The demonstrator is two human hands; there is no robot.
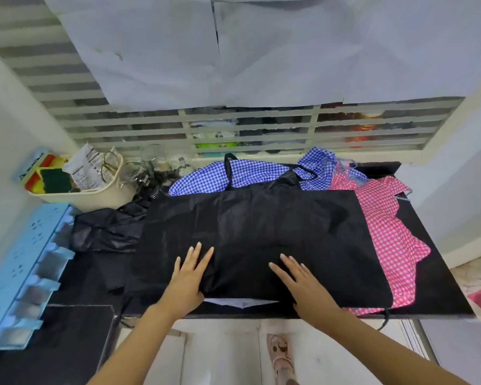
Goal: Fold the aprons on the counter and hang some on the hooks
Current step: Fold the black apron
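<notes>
1. Black apron (261, 234) lay spread flat over the middle of the tabletop (442, 295), its hem along the near edge. A pale sliver of something showed from under that hem.
2. The left hand (190, 276) rested palm down on the near-left part of the cloth, fingers straight and a little spread, gripping nothing. The right hand (303, 284) lay the same way nearer the middle, flat and holding nothing.
3. The step looked like smoothing before a fold. It would go best with both palms swept outward from the middle toward the left and right edges, so creases were pressed out before any hem was lifted.
4. The black apron's right side lay over the pink checked apron (392, 237). Any fold from that side would need a pinch on the black layer alone, or the pink one would likely drag along.
5. A crumpled dark cloth (109, 232) sat just beside the apron toward the left edge, so a fold from there needed care not to gather it in.
6. Along the far edge, the black straps (289, 176) looped over the blue checked apron (233, 176). They would be better laid back onto the black panel first, so they did not snag.
7. A basket (95, 195) stood in the far-left corner with glassware (156, 162) near it. Hooks could not be made out for certain.
</notes>
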